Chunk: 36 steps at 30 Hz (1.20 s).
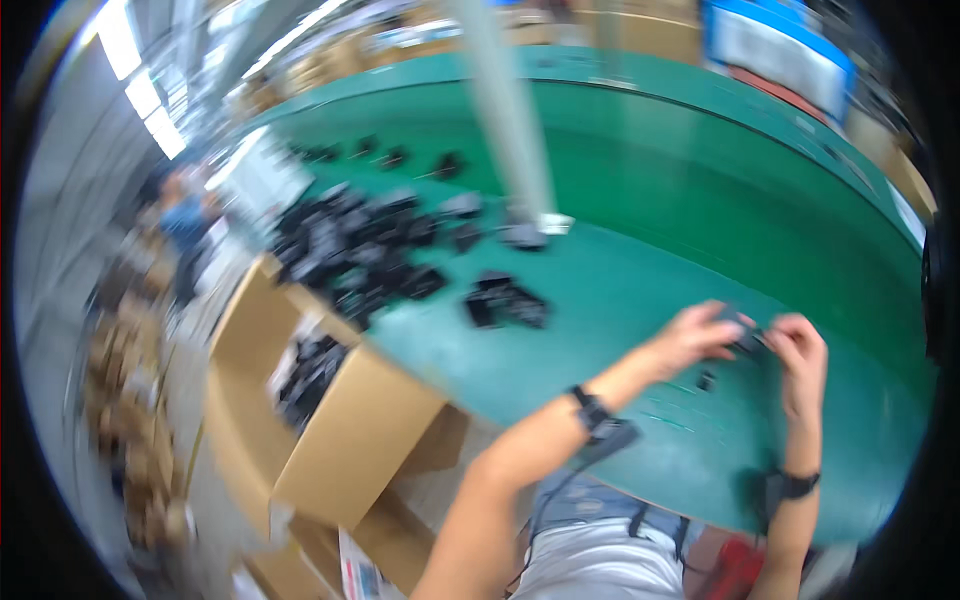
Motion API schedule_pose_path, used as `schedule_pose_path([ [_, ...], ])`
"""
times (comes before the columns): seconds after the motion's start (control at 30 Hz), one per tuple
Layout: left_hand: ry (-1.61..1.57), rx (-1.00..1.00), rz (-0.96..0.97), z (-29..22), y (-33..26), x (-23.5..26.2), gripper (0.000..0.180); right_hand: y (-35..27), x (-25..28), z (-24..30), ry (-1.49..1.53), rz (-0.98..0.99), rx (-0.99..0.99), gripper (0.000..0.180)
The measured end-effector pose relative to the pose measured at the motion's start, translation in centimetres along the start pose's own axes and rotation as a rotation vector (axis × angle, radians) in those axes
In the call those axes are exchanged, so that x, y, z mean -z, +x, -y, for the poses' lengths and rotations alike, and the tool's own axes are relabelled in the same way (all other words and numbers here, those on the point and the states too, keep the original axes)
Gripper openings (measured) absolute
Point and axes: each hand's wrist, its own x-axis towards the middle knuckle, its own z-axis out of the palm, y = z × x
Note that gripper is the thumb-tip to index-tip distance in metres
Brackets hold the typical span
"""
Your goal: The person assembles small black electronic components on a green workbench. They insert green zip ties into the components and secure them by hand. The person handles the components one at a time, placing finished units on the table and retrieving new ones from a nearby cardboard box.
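Both hands met over the green counter (620, 290). The left hand (695, 338) and right hand (800, 350) pinched a small black part (748, 340) between their fingers, near a black pile (350, 250).

I see a green table (700, 200) filling the frame's centre, a pale post (510, 120) rising from it, cardboard boxes (330, 440) lower left, and ceiling lights (140, 90) upper left.

Bright overhead strip lights (140, 85) glare upper left — whole frame motion-blurred, fisheye-bent, with a black rim.
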Motion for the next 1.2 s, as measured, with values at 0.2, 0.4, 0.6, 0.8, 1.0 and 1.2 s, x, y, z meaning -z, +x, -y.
schedule_pose_path([
  [0.2, -0.362, 0.155, 0.112, -0.8, -0.4, -1.4, 0.047, -1.7, -1.0, 0.8, 0.279, 0.089, 0.122, 0.008],
  [0.4, -0.281, 0.17, 0.072, -0.9, -0.4, -2.2, 0.054, -2.9, -0.3, -0.1, -0.083, 0.012, 0.223, 0.023],
  [0.6, -0.181, 0.204, 0.052, -0.8, -0.6, -2.0, 0.055, -2.4, -0.3, -1.9, -0.286, -0.09, 0.294, 0.018],
  [0.8, -0.197, 0.19, 0.076, -1.4, -0.3, -2.4, 0.054, -2.4, 0.1, -1.2, -0.332, -0.154, 0.281, 0.011],
  [1.0, -0.216, 0.185, 0.049, -1.3, -0.3, -2.3, 0.054, -2.6, -0.3, -1.4, -0.366, -0.118, 0.358, 0.012],
  [1.2, -0.189, 0.183, 0.034, -1.1, -0.3, -2.2, 0.054, -2.6, -0.3, -1.2, -0.378, -0.066, 0.42, 0.013],
])
